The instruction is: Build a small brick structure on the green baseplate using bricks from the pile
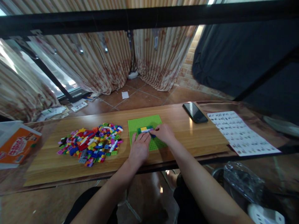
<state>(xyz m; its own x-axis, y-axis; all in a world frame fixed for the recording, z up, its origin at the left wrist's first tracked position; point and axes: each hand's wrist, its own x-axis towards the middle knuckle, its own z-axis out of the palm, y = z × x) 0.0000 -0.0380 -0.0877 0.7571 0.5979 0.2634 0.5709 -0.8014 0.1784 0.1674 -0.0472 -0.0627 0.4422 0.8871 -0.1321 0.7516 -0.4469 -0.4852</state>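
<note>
On the green studded baseplate (156, 119) stands a small cluster of toy bricks (143, 128) in dark green, yellow, white and purple. My left hand (140, 147) rests on the plate's near left side, thumb apart from the fingers. Its fingertips touch the front of the cluster. From the right, my right hand (164, 133) reaches in, thumb and forefinger pinched at the cluster's right end on a small dark blue brick, mostly hidden by the fingers. Left of the plate spreads a large pile of loose, mixed-colour bricks (93, 143).
The wooden tabletop (116, 169) also bears a black phone (195, 112) at the back right. A printed sheet (243, 133) lies on the right end. An orange and white box (20, 146) stands at the far left. Below the right edge are a plastic bag (244, 182) and a white power strip (266, 214).
</note>
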